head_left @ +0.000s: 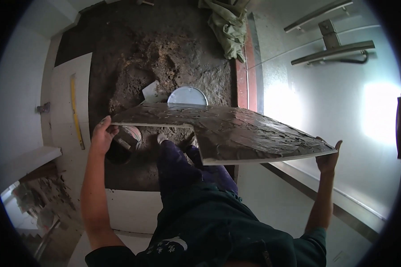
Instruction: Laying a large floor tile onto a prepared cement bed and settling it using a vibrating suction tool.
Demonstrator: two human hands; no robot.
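A large floor tile (249, 131) with a notch cut out of its near left part is held up between my two hands. Its upper face is coated with grey-brown mortar, spread in rough ridges. My left hand (103, 135) is closed on the narrow left end, thumb up at the corner. At the far right corner, my right hand (328, 161) grips the edge from below; most of its fingers are hidden by the tile. Through the notch a bucket (130, 138) shows beneath my left hand, a tool lying in or across it.
Beyond the tile are a round pale lid (188, 95), a tile offcut (150, 91) and heaped mortar (165, 58). A yellow spirit level (76, 111) lies on laid tile at left. A green sack (229, 26) rests near the metal door with bar handles (334, 52) at right.
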